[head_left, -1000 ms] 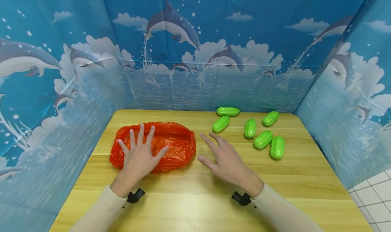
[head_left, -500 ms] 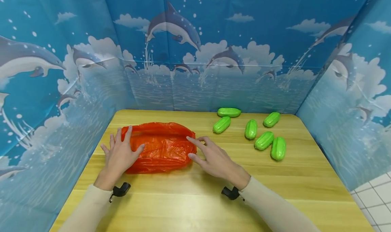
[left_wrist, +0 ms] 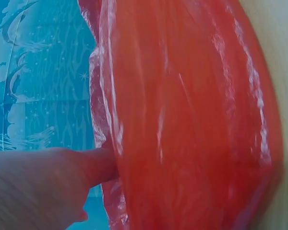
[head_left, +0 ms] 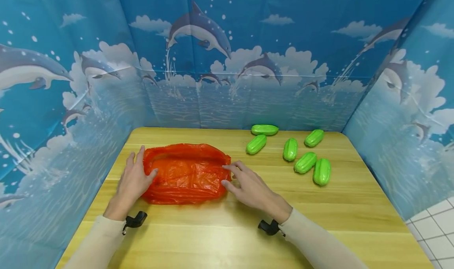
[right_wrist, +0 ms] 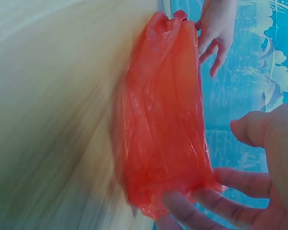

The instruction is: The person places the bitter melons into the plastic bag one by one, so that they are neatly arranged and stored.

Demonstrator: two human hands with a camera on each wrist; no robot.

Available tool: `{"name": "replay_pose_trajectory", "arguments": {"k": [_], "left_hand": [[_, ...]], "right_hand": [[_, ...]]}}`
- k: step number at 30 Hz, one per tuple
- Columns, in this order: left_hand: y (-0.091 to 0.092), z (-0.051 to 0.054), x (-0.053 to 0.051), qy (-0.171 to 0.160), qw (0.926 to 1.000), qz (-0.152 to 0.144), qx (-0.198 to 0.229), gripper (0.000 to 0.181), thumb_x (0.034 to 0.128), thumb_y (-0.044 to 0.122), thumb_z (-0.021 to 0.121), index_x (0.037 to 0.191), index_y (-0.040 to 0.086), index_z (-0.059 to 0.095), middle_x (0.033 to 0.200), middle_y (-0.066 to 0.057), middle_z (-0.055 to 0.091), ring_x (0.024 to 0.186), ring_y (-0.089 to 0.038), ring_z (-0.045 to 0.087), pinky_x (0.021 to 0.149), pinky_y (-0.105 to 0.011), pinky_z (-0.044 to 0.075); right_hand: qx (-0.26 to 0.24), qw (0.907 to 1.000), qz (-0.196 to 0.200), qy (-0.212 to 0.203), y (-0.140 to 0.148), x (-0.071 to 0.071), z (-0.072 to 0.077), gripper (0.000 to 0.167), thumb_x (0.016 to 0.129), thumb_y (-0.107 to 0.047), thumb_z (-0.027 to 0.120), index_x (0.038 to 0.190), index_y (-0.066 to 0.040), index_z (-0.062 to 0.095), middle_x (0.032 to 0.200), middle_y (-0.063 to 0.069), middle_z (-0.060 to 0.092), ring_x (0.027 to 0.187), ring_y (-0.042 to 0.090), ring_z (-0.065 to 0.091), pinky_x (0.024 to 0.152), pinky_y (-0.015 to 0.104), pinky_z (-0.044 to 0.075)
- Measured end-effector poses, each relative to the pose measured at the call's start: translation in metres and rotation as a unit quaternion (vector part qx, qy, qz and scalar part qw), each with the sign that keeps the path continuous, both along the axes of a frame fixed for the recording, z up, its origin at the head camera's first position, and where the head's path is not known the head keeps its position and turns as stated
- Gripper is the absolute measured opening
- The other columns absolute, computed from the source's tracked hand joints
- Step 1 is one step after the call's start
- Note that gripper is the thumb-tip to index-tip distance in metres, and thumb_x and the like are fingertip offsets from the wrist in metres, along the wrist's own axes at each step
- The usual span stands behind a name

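Your left hand (head_left: 133,182), over the red bag (head_left: 188,176) a second ago, now sits at its left end, fingers loose. The bag lies on the table's (head_left: 198,237) left half. Your right hand (head_left: 251,188) has reached the bag's right end, relaxed, grasping nothing. The left wrist view hides the tip of your left thumb (left_wrist: 100,163); the head view shows it.

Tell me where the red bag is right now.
In the head view, the red bag lies on the left half of the table, between the left hand and the right hand.
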State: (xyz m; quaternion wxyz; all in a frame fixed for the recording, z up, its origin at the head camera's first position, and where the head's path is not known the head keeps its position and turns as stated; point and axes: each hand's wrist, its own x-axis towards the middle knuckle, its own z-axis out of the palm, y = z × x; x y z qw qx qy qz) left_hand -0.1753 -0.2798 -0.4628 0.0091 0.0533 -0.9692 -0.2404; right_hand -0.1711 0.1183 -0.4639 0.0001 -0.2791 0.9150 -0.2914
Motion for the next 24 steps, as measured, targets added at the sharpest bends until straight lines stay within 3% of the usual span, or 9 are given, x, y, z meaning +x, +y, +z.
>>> {"name": "replay_pose_trajectory", "arguments": {"k": [5, 8, 15, 24], "left_hand": [[0.003, -0.001, 0.002, 0.021, 0.9996, -0.018, 0.002, 0.104, 0.1107, 0.021, 0.077, 0.186, -0.001, 0.010, 0.161, -0.050, 0.053, 0.133, -0.068, 0.064, 0.115, -0.079, 0.057], [0.006, -0.001, 0.003, 0.028, 0.9993, -0.027, 0.000, 0.100, 0.1095, 0.017, 0.078, 0.184, -0.004, 0.015, 0.152, -0.049, 0.062, 0.122, -0.066, 0.071, 0.111, -0.076, 0.061], [0.020, -0.001, 0.008, 0.023, 0.9986, -0.048, 0.006, 0.091, 0.1099, 0.014, 0.078, 0.182, -0.004, 0.026, 0.155, -0.044, 0.065, 0.129, -0.061, 0.072, 0.113, -0.072, 0.062], [0.036, -0.001, 0.018, 0.048, 0.9957, -0.077, 0.016, 0.088, 0.1083, 0.009, 0.079, 0.183, 0.002, 0.033, 0.164, -0.040, 0.062, 0.142, -0.062, 0.067, 0.120, -0.073, 0.058]], "right_hand": [[-0.021, 0.9996, -0.015, -0.013, 0.006, 0.007, 0.000, 0.054, 0.116, -0.033, 0.075, 0.162, -0.007, 0.066, 0.147, 0.014, 0.069, 0.114, 0.026, 0.083, 0.099, 0.045, 0.071], [-0.033, 0.9989, -0.025, -0.021, 0.012, 0.011, -0.001, 0.050, 0.115, -0.030, 0.076, 0.158, -0.004, 0.068, 0.143, 0.016, 0.070, 0.110, 0.025, 0.084, 0.098, 0.045, 0.072], [-0.038, 0.9977, -0.055, -0.015, 0.028, 0.020, -0.004, 0.045, 0.113, -0.023, 0.079, 0.152, -0.002, 0.071, 0.137, 0.017, 0.071, 0.108, 0.024, 0.081, 0.095, 0.044, 0.072], [-0.047, 0.9954, -0.083, -0.008, 0.045, 0.029, -0.005, 0.044, 0.111, -0.021, 0.081, 0.149, -0.001, 0.073, 0.132, 0.016, 0.072, 0.100, 0.020, 0.076, 0.088, 0.040, 0.070]]}}
